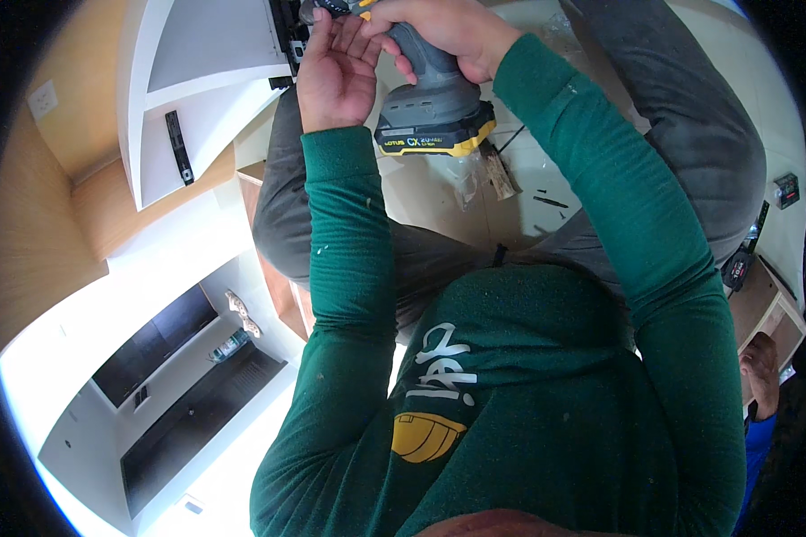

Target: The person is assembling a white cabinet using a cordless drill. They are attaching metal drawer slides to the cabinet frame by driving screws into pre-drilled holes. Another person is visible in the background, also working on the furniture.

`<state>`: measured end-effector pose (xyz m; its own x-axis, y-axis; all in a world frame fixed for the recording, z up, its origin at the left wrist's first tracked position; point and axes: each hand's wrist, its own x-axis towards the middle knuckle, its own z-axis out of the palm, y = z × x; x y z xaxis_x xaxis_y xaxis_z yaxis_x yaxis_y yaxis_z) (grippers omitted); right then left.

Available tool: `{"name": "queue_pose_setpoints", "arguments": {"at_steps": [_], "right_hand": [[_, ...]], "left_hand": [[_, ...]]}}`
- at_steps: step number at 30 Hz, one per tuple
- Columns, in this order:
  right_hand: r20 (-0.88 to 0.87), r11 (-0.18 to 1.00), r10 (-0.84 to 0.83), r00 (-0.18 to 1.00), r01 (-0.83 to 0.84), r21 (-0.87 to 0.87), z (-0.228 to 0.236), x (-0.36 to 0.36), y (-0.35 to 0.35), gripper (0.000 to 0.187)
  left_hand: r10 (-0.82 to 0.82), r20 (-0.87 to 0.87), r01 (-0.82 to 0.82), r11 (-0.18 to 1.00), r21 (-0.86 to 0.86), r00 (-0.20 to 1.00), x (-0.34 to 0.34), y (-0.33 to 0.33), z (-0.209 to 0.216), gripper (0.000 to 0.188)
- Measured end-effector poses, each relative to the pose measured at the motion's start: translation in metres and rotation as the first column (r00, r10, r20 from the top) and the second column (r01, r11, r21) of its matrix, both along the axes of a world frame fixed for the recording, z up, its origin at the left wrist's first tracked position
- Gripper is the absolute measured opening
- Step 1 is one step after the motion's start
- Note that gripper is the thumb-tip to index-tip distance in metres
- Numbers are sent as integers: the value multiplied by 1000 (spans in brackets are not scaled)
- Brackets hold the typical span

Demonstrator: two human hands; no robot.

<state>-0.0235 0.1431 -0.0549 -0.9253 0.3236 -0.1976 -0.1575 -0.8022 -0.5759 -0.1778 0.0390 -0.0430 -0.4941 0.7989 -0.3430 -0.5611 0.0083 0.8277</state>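
At the upper edge, my right hand point(443, 31) is wrapped round the grip of a grey, black and yellow cordless drill point(430, 103). Its battery end points back toward me. My left hand point(340, 85) is palm up at the drill's front end, thumb and fingers closed about the chuck area. The picture's edge cuts off the drill's tip, so what it meets is hidden. Just left of the left hand, black drawer slide hardware point(287, 31) runs along the front edge of a white cabinet point(215, 85).
Another black drawer slide point(179, 148) is fixed on a white panel. Wood scraps point(497, 170), clear plastic and dark bits lie on the floor between my legs. On the right are a power tool point(737, 268), a wooden box frame point(761, 300) and another person's hand point(761, 371).
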Motion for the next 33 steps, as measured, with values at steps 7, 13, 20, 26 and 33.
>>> {"name": "queue_pose_setpoints", "arguments": {"at_steps": [7, 13, 20, 26, 33], "right_hand": [[5, 1000, -2, 1000, 2, -6, 3, 0, 0, 20], [-14, 1000, 5, 1000, -5, -10, 1, 0, 1, 21], [-2, 1000, 10, 1000, -10, -1, 0, -1, 1, 21], [-22, 999, -33, 999, 33, 9, 0, 8, -4, 19], [13, 997, -67, 998, 66, 43, 16, 20, 8, 17]], "left_hand": [[-6, -4, 6, 1000, -3, 1000, -3, -1, -2, 30], [-26, 14, 26, 1000, 4, 1000, -7, 0, -5, 29], [25, 0, -25, 999, -23, 1000, -2, 0, -2, 29], [21, -63, -24, 998, -59, 998, 24, 2, 21, 27], [38, -903, -247, 966, -77, 428, 40, 2, 54, 29]]}}
